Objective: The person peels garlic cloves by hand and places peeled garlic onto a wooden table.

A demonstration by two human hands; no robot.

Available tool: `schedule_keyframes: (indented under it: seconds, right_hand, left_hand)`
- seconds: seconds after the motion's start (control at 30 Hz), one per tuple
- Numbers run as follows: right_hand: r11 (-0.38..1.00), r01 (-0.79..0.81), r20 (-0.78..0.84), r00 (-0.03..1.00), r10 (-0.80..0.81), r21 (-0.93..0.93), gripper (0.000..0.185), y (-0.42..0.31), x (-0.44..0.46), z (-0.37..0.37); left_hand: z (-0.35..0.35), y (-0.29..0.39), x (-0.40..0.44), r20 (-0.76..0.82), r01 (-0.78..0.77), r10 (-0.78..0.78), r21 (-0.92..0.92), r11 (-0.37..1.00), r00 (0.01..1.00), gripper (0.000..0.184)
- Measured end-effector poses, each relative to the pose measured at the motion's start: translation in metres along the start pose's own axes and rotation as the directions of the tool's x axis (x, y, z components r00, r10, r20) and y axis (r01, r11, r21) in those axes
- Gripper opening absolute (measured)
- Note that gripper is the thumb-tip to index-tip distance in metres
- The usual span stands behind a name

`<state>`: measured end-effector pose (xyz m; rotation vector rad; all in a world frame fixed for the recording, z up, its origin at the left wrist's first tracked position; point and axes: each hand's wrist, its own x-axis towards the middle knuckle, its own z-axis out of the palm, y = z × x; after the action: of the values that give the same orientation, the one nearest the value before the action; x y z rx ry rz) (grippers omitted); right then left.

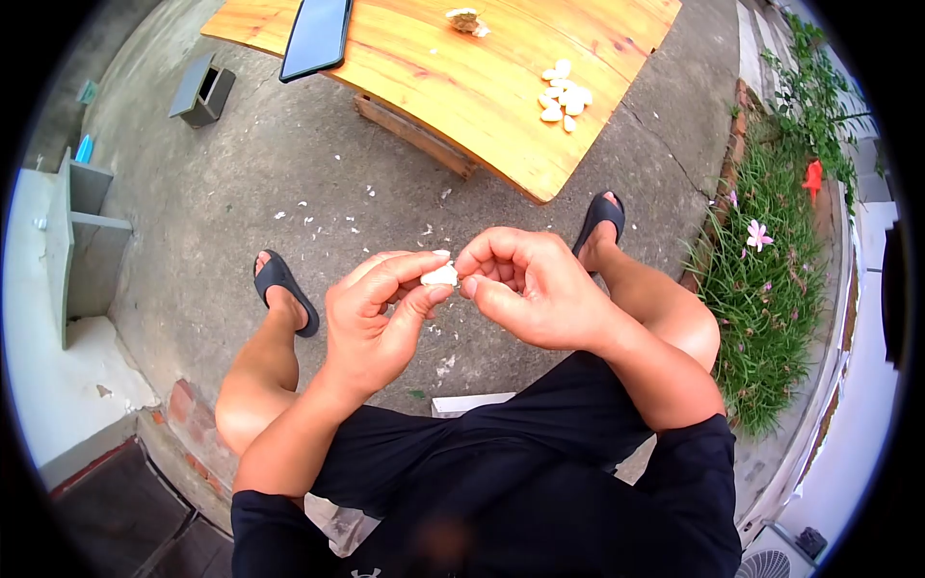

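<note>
White and small, a garlic clove (440, 275) sits between the person's two hands, held up above the concrete ground (193, 169) and just short of the near edge of a wooden table (453, 101). The left hand (378, 310) has it in a pinch, thumb below and fingertips above, closed firmly enough to keep it steady. The right hand (532, 289) meets it from the other side, its forefinger and thumb drawn nearly together at the clove's edge and the other fingers curled in; whether those tips grip a shred of skin or merely touch the surface, one cannot tell.

On the yellow-brown planks, a loose cluster of pale cloves (568, 94) lies near the right-hand corner. Farther back rests what looks like part of a garlic bulb (466, 21), its skin brownish and white. A dark-screened tablet or phone (318, 37) lies at the left, its lower end at the table's edge.

White flakes (305, 203) are scattered over the ground between the person's feet, which wear dark sandals (277, 274). To the right, a pink flower (758, 235) stands out from a grassy bed (771, 337).
</note>
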<state>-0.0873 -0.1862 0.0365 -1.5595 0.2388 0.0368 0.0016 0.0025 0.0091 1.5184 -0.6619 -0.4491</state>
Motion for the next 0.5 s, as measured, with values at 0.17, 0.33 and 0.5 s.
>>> schedule_keyframes:
  seconds: [0.17,0.33,0.5]
  right_hand:
    - [0.996,-0.045,0.174,0.983,0.059,-0.082,0.017,0.004,0.0,-0.005]
    - [0.95,-0.283,0.305,0.924,0.232,0.136,0.019,-0.001,0.001,-0.005]
    - [0.853,-0.437,0.475,0.837,0.271,0.285,0.017,-0.001,0.002,-0.008]
  left_hand:
    - [0.0,0.002,0.006,0.09,-0.378,0.369,0.324,0.867,0.925,0.029]
    - [0.001,0.004,0.006,0.124,-0.476,0.462,0.323,0.818,0.878,0.034]
    - [-0.001,0.008,0.008,0.19,-0.573,0.543,0.348,0.742,0.818,0.034]
